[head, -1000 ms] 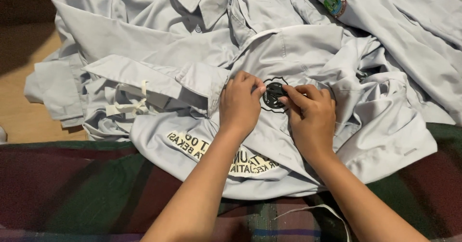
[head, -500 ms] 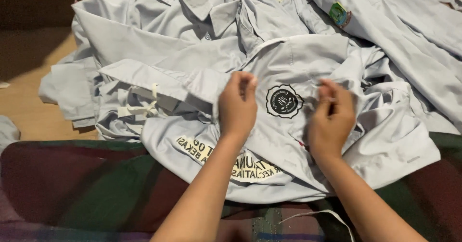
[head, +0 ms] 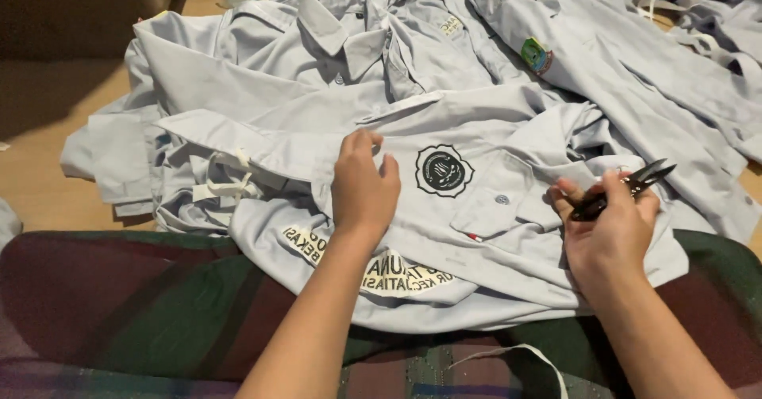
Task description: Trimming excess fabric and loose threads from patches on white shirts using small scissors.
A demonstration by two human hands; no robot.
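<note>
Hands: we have our left hand (head: 363, 189) laid palm-down on the top shirt, fingers half curled, pressing and lightly gathering the cloth just left of the round badge; it grips nothing else.
Right hand: our right hand (head: 611, 228) is closed around a pair of black thread snips (head: 623, 190), blades pointing up and to the right, tips slightly parted, held clear above the fabric.
Shirt: the pale grey uniform shirt (head: 476, 264) lies spread across our lap on the dark plaid cloth (head: 143, 312), its buttoned chest pocket (head: 496, 205) between our two hands.
Badge: the round black-and-white badge (head: 444, 170) sits on the chest just beside our left fingertips and above the pocket; a lettered name strip (head: 401, 276) lies lower, partly under our left forearm.
Handling: we judge the shirt light, soft and limp; it will bunch and slide, so it wants pinning flat or pinching taut beside the stiffer badge edge.
Hold: seams, pocket flap and collar look like the firmest places to take hold; loose panels will only stretch.
Snips: small, rigid and sharp at the tips; best kept held by the looped body, points away from the fingers.
Around: more grey shirts (head: 333, 42) are heaped beyond, one with a coloured sleeve patch (head: 537, 54), on a wooden floor (head: 32, 185).
</note>
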